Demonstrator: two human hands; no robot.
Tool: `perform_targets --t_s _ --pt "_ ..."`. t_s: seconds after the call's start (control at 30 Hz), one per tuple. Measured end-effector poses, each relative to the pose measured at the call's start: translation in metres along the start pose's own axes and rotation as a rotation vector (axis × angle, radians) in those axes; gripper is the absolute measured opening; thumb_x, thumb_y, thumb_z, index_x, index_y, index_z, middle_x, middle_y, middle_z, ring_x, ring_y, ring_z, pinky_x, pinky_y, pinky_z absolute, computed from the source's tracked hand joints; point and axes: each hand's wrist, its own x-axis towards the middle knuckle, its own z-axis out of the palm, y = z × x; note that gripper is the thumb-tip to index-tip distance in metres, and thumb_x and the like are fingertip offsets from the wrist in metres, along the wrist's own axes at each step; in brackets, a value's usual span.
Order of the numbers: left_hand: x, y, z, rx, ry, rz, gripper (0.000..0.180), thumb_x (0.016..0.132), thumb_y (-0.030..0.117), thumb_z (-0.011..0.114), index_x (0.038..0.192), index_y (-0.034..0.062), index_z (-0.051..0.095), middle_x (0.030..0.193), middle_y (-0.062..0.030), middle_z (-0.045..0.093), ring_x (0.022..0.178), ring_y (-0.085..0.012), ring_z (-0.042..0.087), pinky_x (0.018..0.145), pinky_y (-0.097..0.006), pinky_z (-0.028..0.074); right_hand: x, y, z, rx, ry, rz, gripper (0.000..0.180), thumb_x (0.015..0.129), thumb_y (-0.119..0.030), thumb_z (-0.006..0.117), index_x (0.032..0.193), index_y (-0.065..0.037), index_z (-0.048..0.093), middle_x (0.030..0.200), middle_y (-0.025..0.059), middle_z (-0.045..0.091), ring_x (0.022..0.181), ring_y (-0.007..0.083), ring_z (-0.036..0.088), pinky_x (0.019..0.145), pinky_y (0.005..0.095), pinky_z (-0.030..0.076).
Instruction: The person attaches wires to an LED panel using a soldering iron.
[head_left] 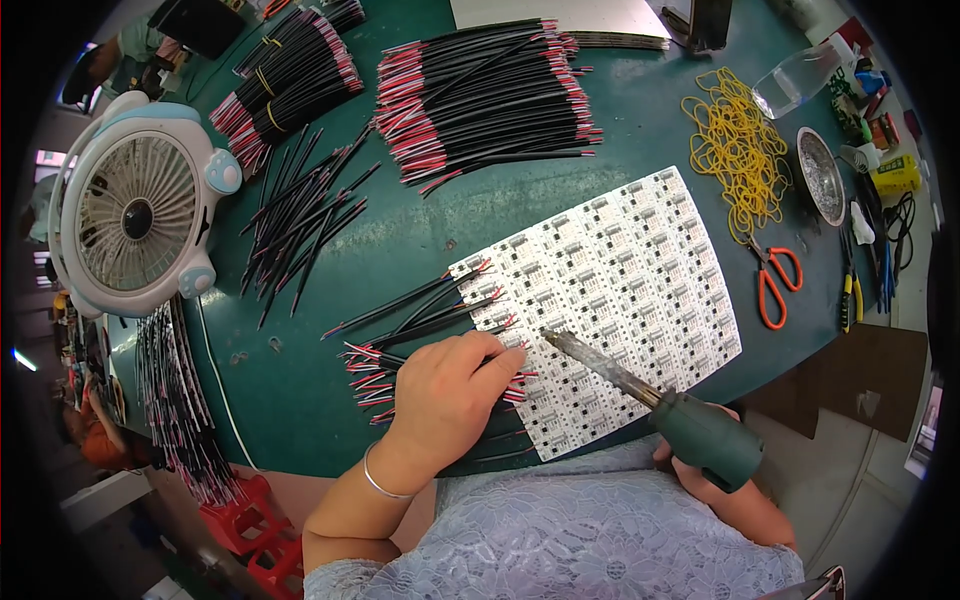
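Note:
A white panel of small circuit boards (610, 290) lies on the table in front of me. My left hand (447, 395) rests at its left edge, thumb and forefinger pinched together over a black wire with red and white ends; the fingers partly hide it. Several black wires (405, 300) lie with their bared ends on that edge, and more are bunched under the hand. My right hand (700, 480) is closed round the green handle of a soldering iron (705, 440). The iron's tip hovers over or touches the panel, right of my left fingers; I cannot tell which.
Black wire bundles (490, 105) lie at the back, with loose black wires (305, 225) nearer. A white-blue fan (140, 215) stands left. At the right are yellow solder-like cord (735, 150), orange-handled scissors (775, 285), a metal bowl (822, 178) and a plastic bottle (800, 80).

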Motion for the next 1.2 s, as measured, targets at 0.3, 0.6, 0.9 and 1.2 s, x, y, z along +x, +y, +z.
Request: perform_targets --t_s 0.3,0.6,0.9,1.2 --pt "0.001 -0.004 0.000 -0.043 0.003 -0.024 0.019 0.063 0.003 0.061 0.078 0.0131 0.068 0.069 -0.0009 0.058 0.059 -0.0183 0.057 0.050 -0.029 0.043 -0.013 0.000 0.002 0.148 0.009 0.098 0.027 0.084 -0.015 0.056 0.105 0.002 0.056 0.080 0.0076 0.061 0.060 0.0132 0.061 0.059 0.0278 0.050" --pt "0.003 -0.005 0.001 -0.053 0.005 -0.004 0.017 0.064 0.004 0.062 0.077 0.0129 0.068 0.068 -0.0005 0.058 0.058 -0.0172 0.057 0.049 -0.028 0.042 -0.013 0.005 0.005 0.179 0.023 0.036 0.025 0.083 -0.010 0.056 0.105 0.001 0.058 0.079 0.0080 0.061 0.059 0.0130 0.062 0.057 0.0270 0.049" --pt "0.001 -0.003 -0.001 -0.027 -0.007 0.000 0.017 0.065 0.004 0.063 0.079 0.0127 0.068 0.069 -0.0006 0.058 0.059 -0.0170 0.057 0.050 -0.028 0.043 -0.019 0.005 -0.001 0.364 -0.013 0.302 0.029 0.076 -0.017 0.061 0.099 0.000 0.061 0.089 0.0098 0.064 0.069 0.0202 0.063 0.063 0.0285 0.050" --pt "-0.006 0.034 -0.043 0.000 -0.003 -0.064 0.024 0.062 0.006 0.067 0.085 0.0091 0.063 0.073 -0.0038 0.058 0.061 -0.0216 0.056 0.052 -0.035 0.042 -0.026 0.018 0.014 0.859 0.336 0.353 0.061 0.081 -0.034 0.061 0.123 0.005 0.040 0.111 0.0184 0.055 0.058 0.0193 0.058 0.049 0.0277 0.046"
